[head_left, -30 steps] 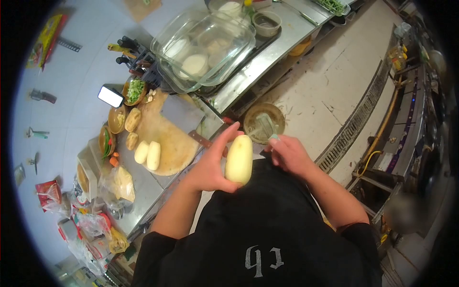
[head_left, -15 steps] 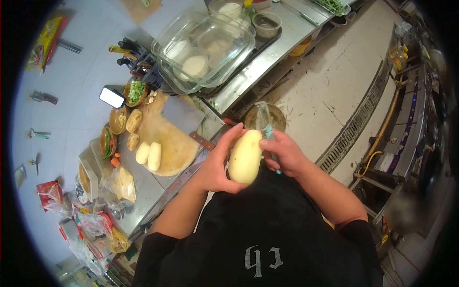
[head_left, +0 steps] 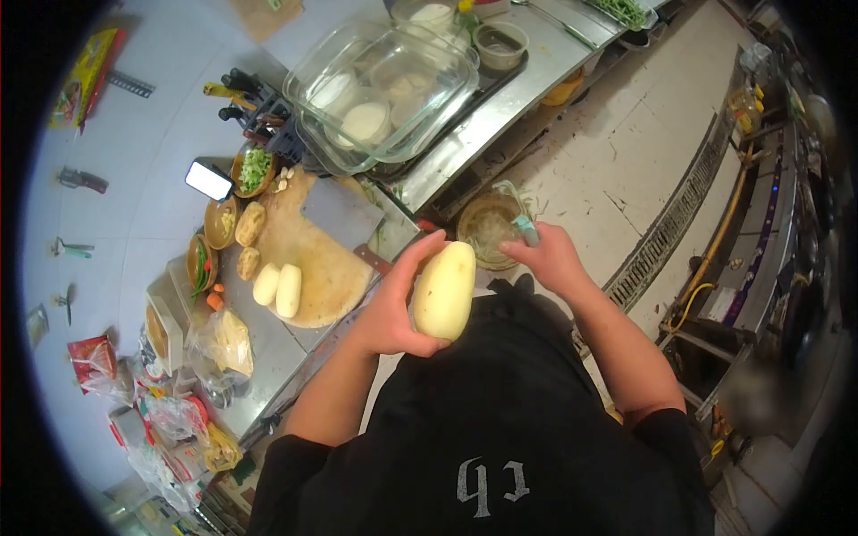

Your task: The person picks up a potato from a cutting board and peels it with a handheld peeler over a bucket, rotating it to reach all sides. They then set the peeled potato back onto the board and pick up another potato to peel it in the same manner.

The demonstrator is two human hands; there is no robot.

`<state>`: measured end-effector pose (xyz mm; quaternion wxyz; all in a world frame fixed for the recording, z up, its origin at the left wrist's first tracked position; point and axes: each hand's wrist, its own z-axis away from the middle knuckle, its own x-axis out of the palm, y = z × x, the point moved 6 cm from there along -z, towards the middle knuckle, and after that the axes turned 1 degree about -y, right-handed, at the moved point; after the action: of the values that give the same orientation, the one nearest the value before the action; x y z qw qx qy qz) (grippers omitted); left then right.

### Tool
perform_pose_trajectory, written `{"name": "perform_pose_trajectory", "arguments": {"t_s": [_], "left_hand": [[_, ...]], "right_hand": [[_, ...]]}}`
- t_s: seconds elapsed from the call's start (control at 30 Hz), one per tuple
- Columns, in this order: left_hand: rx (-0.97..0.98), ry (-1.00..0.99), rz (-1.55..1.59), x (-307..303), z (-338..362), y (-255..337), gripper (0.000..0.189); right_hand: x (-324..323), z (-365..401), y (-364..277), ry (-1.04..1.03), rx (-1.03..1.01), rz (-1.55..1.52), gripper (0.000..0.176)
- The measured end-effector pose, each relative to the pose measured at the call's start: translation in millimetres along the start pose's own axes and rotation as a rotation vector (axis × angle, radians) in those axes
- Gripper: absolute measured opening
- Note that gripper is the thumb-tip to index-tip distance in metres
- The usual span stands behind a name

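Potato (head_left: 444,290) almost bare, peeling well along.
Our left hand (head_left: 393,308) clamped its fingers (head_left: 427,246) round it at chest height; our right hand (head_left: 550,259) gripped the peeler (head_left: 527,230) over the bin (head_left: 487,234). 2 peeled potatoes (head_left: 277,288) lay on the board (head_left: 331,268), with 2 unpeeled potatoes (head_left: 249,223) left.

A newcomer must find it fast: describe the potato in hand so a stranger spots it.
Find the round wooden chopping board on the steel counter. Just right of it, the left hand holds a pale peeled potato. Unlike the two peeled ones lying on the board, it is held upright off the counter.
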<state>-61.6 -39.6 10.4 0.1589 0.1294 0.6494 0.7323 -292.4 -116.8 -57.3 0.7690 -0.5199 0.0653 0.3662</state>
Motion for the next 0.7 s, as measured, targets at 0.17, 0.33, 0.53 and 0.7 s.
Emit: {"name": "perform_pose_trajectory", "arguments": {"t_s": [0.17,0.33,0.53,0.7], "left_hand": [[0.010,0.014,-0.073,-2,-2,3,0.124],[-0.003,0.010,-0.072,0,-4,1,0.124],[0.000,0.006,-0.060,1,-9,3,0.124],[0.012,-0.024,-0.150,-1,-5,7,0.119]], "right_hand": [[-1,11,14,0.322,-0.166,0.002,0.039],[-9,31,-18,0.281,-0.127,-0.122,0.034],[6,67,-60,0.003,-0.513,0.013,0.033],[3,38,-40,0.010,-0.319,0.239,0.036]]}}
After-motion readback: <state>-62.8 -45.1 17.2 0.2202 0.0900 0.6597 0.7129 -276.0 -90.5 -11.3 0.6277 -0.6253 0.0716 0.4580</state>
